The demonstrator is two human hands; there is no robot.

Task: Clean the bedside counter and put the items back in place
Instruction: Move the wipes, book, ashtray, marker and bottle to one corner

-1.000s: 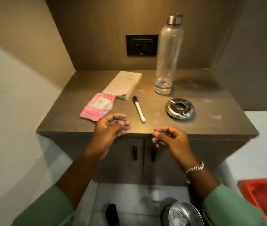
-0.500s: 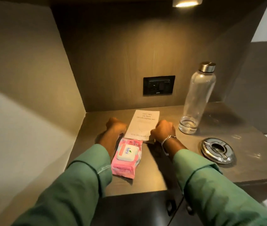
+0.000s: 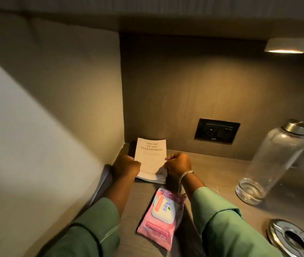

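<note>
Book (image 3: 151,156) between both hands, long axis toward back wall (image 3: 184,101).

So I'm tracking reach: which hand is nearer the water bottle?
Right. The right hand grips the book's bottle-side edge; the left hand holds its far edge from the water bottle.

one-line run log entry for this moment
stage: clearing counter | left hand: on book | right hand: on book | wipes pack: untouched

both arms extended to frame center; left hand (image 3: 127,166) and right hand (image 3: 178,165) curled closed, gripping, a gap between them
</note>
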